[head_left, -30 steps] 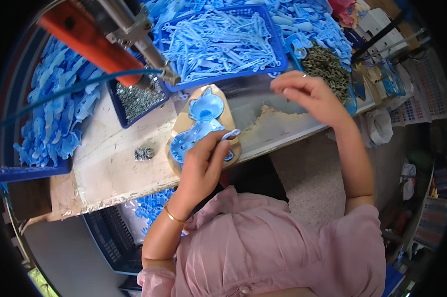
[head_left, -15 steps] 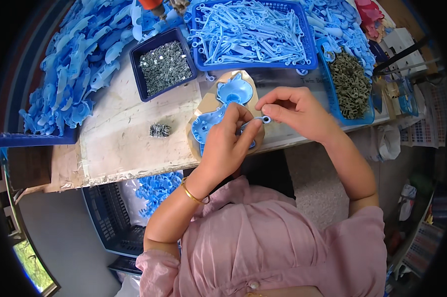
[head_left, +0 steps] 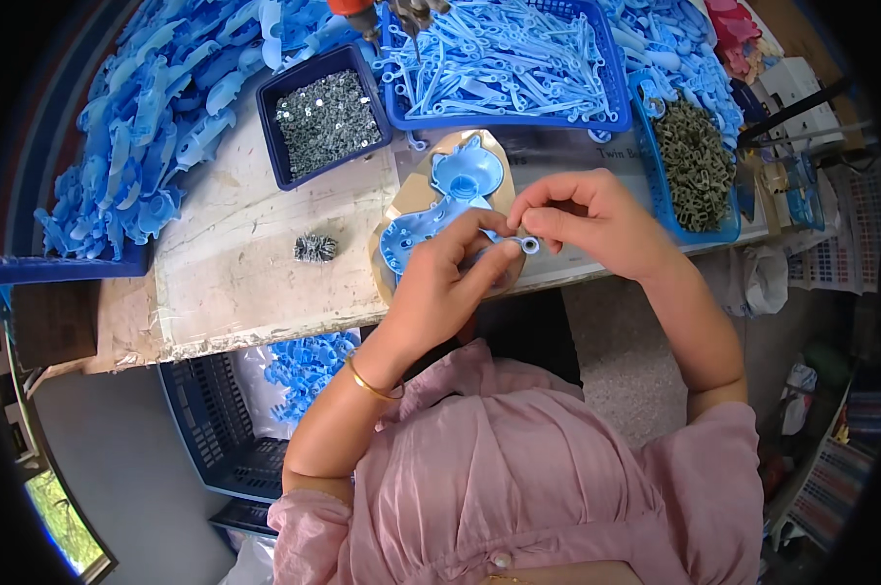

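My left hand [head_left: 450, 273] is closed, thumb and fingers pinching a light-blue plastic link with a ringed end [head_left: 530, 246] that sticks out to the right. Close beside that ring, my right hand [head_left: 596, 224] has its thumb and index finger pressed together; whatever is between them is hidden. Under and behind the left hand, a blue bear-like plastic shell [head_left: 468, 168] lies hollow side up in a tan holder [head_left: 413, 197] at the table's front edge. The left hand covers part of the shell's lower half.
A dark-blue tray of small metal pieces [head_left: 370, 146] stands behind, left of a basket of blue links [head_left: 611, 122]. Metal clips [head_left: 694, 166] fill a blue tray at right. Blue shells [head_left: 128, 156] heap up left. A metal bundle [head_left: 315, 248] lies on the table. An orange-ended tool [head_left: 351, 6] hangs above.
The ringed end has shifted slightly right and down, and its ring shows more fully. My right fingertips have come closer to it. The orange-ended tool has swung right.
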The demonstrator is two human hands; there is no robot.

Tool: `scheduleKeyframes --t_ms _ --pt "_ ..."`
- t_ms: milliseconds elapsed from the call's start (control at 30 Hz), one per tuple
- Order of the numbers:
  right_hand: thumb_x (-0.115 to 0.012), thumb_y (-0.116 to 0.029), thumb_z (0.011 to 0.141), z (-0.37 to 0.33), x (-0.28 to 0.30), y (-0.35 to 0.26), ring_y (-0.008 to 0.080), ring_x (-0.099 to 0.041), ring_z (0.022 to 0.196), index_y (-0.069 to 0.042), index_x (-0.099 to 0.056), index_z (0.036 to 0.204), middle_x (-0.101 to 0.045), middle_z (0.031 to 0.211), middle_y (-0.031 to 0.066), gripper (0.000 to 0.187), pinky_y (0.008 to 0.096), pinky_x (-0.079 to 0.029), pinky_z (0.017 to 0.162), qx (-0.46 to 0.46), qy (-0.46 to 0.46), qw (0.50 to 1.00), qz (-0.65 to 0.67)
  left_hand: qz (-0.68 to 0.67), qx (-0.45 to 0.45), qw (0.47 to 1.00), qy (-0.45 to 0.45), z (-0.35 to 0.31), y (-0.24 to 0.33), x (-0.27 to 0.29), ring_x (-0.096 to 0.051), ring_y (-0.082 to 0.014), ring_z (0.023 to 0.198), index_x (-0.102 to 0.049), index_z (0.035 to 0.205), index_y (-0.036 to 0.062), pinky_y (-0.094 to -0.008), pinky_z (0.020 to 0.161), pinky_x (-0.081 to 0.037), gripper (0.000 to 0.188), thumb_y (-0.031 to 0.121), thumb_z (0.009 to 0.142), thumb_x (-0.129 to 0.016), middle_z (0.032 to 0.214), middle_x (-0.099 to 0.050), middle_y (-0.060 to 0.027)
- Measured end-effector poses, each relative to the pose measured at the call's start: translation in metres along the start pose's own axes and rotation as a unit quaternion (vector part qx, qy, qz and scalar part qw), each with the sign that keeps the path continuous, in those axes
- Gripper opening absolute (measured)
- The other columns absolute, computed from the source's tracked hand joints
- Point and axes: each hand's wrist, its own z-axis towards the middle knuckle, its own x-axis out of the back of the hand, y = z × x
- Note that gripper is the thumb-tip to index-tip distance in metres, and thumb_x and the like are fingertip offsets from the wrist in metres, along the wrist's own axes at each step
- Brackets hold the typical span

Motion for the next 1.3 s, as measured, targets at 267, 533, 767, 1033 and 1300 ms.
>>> scheduleKeyframes --t_ms 267,533,767,1033,1300 --pt "-0.072 -0.009 0.093 0.002 -0.016 0.009 0.0057 -0.06 0.085 -0.004 -0.069 0.113 -0.068 0.094 -0.0018 0.021 0.0226 -0.047 0.075 0.129 0.008 0.986 -0.106 0.197 -0.106 0.975 -0.003 -0.005 -0.008 0.015 -0.063 -0.0274 0.078 -0.067 0.113 0.0052 -0.0379 0.073 -0.051 0.03 0.022 0.09 -0.076 0.086 -0.069 -0.0105" --pt "-0.074 -0.006 0.09 0.038 -0.029 0.037 0.0047 -0.061 0.081 0.0 -0.067 0.113 -0.069 0.092 0.0023 0.025 0.0222 -0.047 0.071 0.012 0.022 0.999 -0.035 0.352 -0.114 0.924 0.098 -0.011 -0.027 0.049 -0.056 -0.031 0.101 -0.064 0.119 0.0107 -0.0426 0.087 -0.046 0.052 0.024 0.073 -0.085 0.113 -0.062 -0.0078" --pt "-0.075 -0.001 0.087 0.05 -0.038 0.041 0.0045 -0.061 0.075 0.0 -0.064 0.104 -0.069 0.09 0.0033 0.02 0.0203 -0.048 0.067 -0.007 0.051 0.997 -0.06 0.346 -0.091 0.927 0.114 -0.006 -0.042 0.052 -0.057 -0.0326 0.095 -0.068 0.106 0.0073 -0.0424 0.087 -0.047 0.039 0.017 0.072 -0.084 0.104 -0.065 -0.0095" --pt "-0.073 0.0 0.086 0.055 -0.032 0.023 0.0096 -0.067 0.077 0.0 -0.066 0.102 -0.072 0.087 0.0086 0.018 0.0252 -0.051 0.068 0.0 -0.029 0.983 -0.18 0.362 -0.099 0.921 0.1 -0.008 -0.045 0.049 -0.058 -0.0282 0.096 -0.07 0.097 0.0122 -0.0417 0.083 -0.044 0.026 0.02 0.075 -0.082 0.105 -0.065 -0.0034" --pt "-0.08 -0.011 0.075 0.056 -0.036 0.02 0.0283 -0.064 0.092 -0.007 -0.074 0.088 -0.064 0.091 0.0078 0.015 0.039 -0.052 0.078 0.216 0.067 0.854 -0.469 0.437 -0.104 0.885 0.121 -0.008 -0.038 0.046 -0.057 -0.0243 0.1 -0.074 0.082 0.0146 -0.0393 0.081 -0.043 0.013 0.022 0.074 -0.08 0.107 -0.064 -0.0003"
